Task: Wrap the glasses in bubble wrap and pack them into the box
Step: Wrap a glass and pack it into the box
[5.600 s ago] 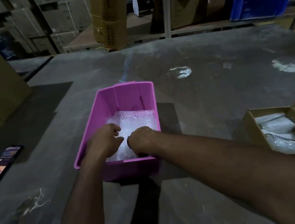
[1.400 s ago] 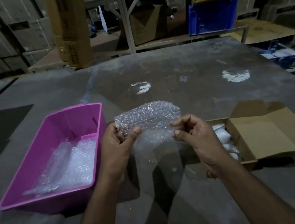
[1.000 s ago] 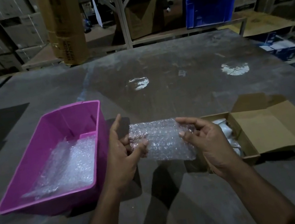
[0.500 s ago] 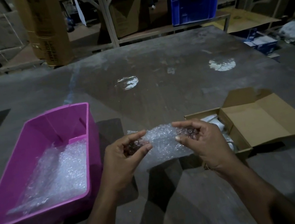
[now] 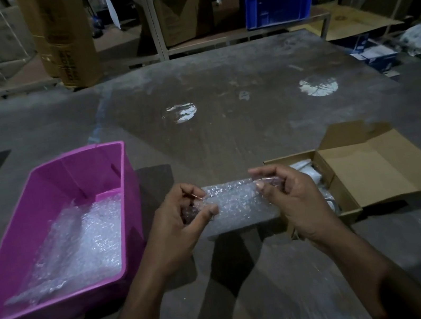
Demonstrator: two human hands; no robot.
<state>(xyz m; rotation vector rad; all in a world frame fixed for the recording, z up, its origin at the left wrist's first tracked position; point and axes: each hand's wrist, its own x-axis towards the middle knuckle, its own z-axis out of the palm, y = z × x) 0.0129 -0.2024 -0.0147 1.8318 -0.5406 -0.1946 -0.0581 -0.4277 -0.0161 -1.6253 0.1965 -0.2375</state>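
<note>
The pink tub (image 5: 44, 204) on the left holds spare bubble wrap (image 5: 78, 242). Beside it, over the table (image 5: 226, 128), the left hand (image 5: 180, 220) and right hand (image 5: 291, 201) each pinch one end of a bubble-wrap roll (image 5: 236, 205), glasses apparently inside: the wrapping step. Next, probably tucking the ends and lowering it into the cardboard box (image 5: 351, 208) at right. Moments earlier the sheet was open and flat; now it is rolled tight.

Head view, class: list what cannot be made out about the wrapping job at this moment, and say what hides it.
- Glasses: inside the bubble wrap roll held between left hand and right hand; the cloudy wrap hides them.
- Cardboard box contents: pale wrapped shapes, partly behind the right hand, count unclear.
- Pink bin: anything under its bubble wrap sheets is covered.
</note>
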